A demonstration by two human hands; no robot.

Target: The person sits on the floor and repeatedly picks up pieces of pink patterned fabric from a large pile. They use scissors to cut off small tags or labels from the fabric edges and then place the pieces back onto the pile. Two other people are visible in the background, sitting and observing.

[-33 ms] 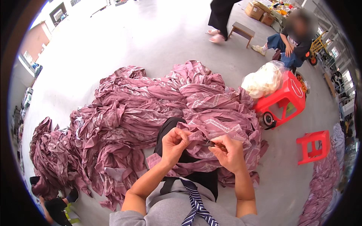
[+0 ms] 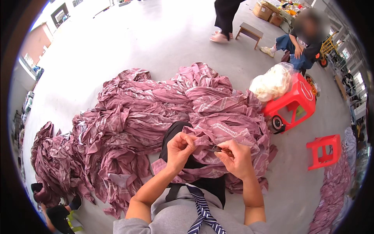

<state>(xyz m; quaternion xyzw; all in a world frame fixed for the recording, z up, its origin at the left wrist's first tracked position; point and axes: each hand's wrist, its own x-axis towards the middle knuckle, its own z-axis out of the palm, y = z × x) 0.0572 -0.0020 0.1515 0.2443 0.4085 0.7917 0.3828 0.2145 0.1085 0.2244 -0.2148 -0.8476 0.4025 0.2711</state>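
Note:
A long heap of dusty-pink fabric with pale patterned bands (image 2: 148, 101) is spread over the floor in front of me and across my lap. My left hand (image 2: 180, 150) pinches an edge of this fabric between thumb and fingers. Close to its right, my right hand (image 2: 235, 158) is closed around a small dark pair of thread snips (image 2: 215, 148). The tips of the snips point left, toward the cloth held by my left hand. Most of their handle is hidden in my palm.
A red plastic stool (image 2: 292, 103) at right bears a clear bag of cream-coloured material (image 2: 272, 82); a smaller red stool (image 2: 324, 152) is nearer. Beyond are a wooden stool (image 2: 250, 32), a seated person (image 2: 302, 46) and a walking person's legs (image 2: 226, 19). Another person (image 2: 58, 216) is at lower left.
The walking person's legs and feet have shifted slightly left. My hands hold almost the same pose, with the snips turned a little in my right hand.

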